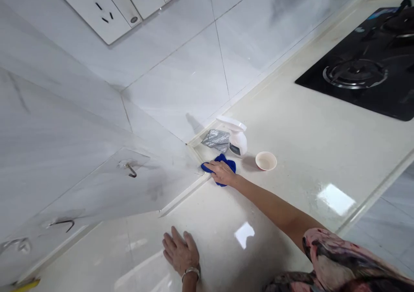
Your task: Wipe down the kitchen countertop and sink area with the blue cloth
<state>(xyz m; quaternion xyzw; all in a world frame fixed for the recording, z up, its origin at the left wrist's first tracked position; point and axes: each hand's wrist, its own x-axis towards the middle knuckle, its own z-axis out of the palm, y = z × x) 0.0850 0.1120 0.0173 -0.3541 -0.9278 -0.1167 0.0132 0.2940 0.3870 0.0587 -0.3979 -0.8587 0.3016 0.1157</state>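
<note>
My right hand (224, 174) presses a blue cloth (230, 164) against the counter and its raised edge, close to the wall corner. The fingers lie over the cloth, which bunches out around them. Just beyond it stand a white spray bottle (238, 142) and a silvery, shiny cloth (217, 139). A small paper cup (265, 161) sits to the right of the bottle; its inside looks pale. My left hand (181, 251), with a bracelet at the wrist, rests palm down on the counter, fingers stretched out and nothing held.
A black gas stove (365, 67) is set into the pale counter (300, 141) on the right. Wall sockets (106, 11) are at the top left. Metal hooks (131, 170) stick out from the tiled wall on the left. Something yellow (27, 286) shows at the bottom left.
</note>
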